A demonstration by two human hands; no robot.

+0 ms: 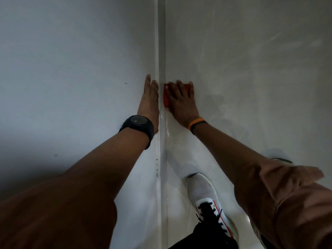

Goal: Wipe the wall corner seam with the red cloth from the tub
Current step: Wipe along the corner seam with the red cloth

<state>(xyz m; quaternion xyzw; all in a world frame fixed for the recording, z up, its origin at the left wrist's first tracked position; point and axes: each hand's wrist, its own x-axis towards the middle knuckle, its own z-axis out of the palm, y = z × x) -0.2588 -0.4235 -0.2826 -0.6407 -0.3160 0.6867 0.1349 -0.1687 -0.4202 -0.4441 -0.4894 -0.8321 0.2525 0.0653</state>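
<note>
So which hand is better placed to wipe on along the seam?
Right. The right hand presses the red cloth flat beside the seam; the left hand is bare, braced on the wall.

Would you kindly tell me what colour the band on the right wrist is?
Orange, with a dark section underneath; the wristband shows in the head view.

There is just one view. The camera sits on the person's head and looks forward and down along both arms. It faces right into the corner seam (161,51), where two walls meet, and it is close to the walls. The wide lens bends the edges. At the bottom it also sees a white shoe (206,198).
</note>
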